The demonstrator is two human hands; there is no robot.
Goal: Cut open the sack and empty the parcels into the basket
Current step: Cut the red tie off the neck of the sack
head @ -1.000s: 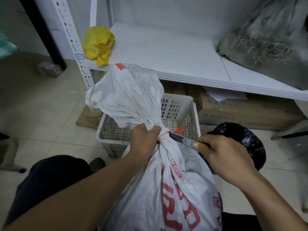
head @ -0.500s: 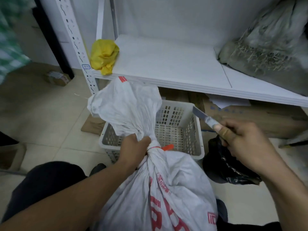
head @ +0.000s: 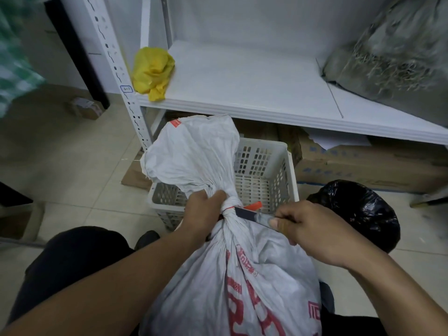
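A white woven sack (head: 242, 282) with red print stands between my knees, its neck bunched and bound by an orange-red tie (head: 253, 205). My left hand (head: 202, 212) grips the neck at the tie. My right hand (head: 308, 234) holds a knife (head: 252, 215) whose blade tip touches the neck at the tie. Behind the sack stands a white perforated plastic basket (head: 288, 170); the part of its inside that shows holds no parcels. The sack's loose top (head: 194, 154) flops over the basket's left side.
A white shelf (head: 254, 93) overhangs the basket, with a yellow bag (head: 152, 71) on its left corner and a grey sack (head: 392, 49) at the right. Cardboard boxes (head: 363, 163) lie under the shelf. A black plastic bag (head: 358, 209) sits on the tiled floor at the right.
Half a second ago my right hand held the knife raised away over the basket's rim; now the blade is back against the sack's tied neck. My left hand has kept its grip.
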